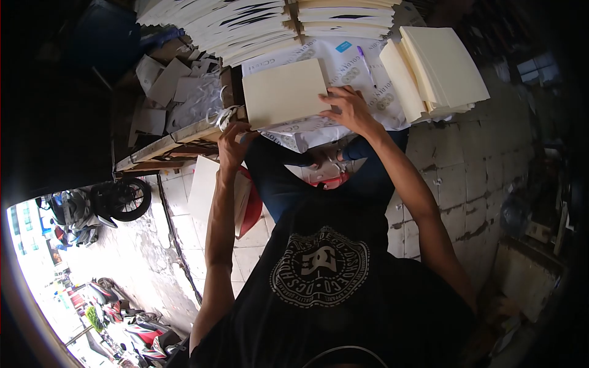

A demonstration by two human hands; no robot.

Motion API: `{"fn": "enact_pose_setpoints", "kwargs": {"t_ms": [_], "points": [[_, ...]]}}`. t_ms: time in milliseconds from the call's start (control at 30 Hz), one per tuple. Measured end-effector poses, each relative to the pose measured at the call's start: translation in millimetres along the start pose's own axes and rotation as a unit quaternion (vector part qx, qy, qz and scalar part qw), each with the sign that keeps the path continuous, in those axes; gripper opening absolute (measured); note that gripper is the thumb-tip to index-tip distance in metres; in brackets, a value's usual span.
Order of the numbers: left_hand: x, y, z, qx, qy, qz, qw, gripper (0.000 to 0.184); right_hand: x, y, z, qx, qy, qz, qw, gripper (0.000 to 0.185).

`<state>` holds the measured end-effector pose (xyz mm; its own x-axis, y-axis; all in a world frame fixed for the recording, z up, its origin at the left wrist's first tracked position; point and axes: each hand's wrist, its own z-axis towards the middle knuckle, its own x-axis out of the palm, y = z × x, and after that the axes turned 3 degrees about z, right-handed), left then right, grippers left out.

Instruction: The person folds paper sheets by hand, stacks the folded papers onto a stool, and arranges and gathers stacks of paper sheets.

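Ragged-edged paper stacks (239, 30), 12 o'clock. White printed sheet (337, 62), creased, spread beneath. Thick folded cream sheaf (453, 70), 3 o'clock. Smooth cream paper rectangle (282, 91) lies flat, centre of bearings. Right hand (351, 110), 3 to 4: half open, fingers spread, tips at its edge. Left hand (232, 145), 7 to 8: fingers curled by its corner; grip cannot be told. Slim purple-capped pen (367, 66), 2 o'clock.

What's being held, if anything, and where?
The right hand touches the cream paper at its right edge; the left hand is at its near-left corner. A grip can't be confirmed.
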<state>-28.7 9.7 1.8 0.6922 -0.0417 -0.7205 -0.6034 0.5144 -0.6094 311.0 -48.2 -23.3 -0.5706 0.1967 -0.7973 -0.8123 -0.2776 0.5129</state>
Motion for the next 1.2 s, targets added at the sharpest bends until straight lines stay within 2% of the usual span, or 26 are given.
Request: {"fn": "enact_pose_setpoints", "kwargs": {"t_ms": [67, 367, 833, 967, 1067, 1167, 1200], "points": [[6, 10, -3, 0.035, 0.001, 0.01, 0.999, 0.02, -1, 1, 0, 0.001, 0.004, 0.0, 1.0, 0.046], [9, 24, -1, 0.047, -0.024, -0.02, 0.998, 0.014, -3, 2, 1, 0.012, 0.017, 0.003, 1.0, 0.045], [11, 21, -1, 0.092, -0.034, 0.021, 0.995, 0.011, -4, 4, 1, 0.011, 0.015, 0.0, 1.0, 0.043], [12, 20, -1, 0.123, -0.054, 0.041, 0.99, 0.01, 0, 2, -1, -0.005, 0.001, -0.005, 1.0, 0.049], [15, 4, -4, -0.083, -0.113, -0.027, 0.99, 0.023, -1, 17, -6, -0.004, -0.006, -0.046, 0.999, 0.057], [20, 25, -6, -0.27, 0.035, -0.006, 0.962, 0.048, 8, 57, -5, 0.005, -0.003, -0.09, 0.996, 0.065], [25, 27, -8, -0.281, 0.056, -0.046, 0.957, 0.053, 17, 68, -3, -0.018, 0.008, -0.076, 0.997, 0.064]]}}
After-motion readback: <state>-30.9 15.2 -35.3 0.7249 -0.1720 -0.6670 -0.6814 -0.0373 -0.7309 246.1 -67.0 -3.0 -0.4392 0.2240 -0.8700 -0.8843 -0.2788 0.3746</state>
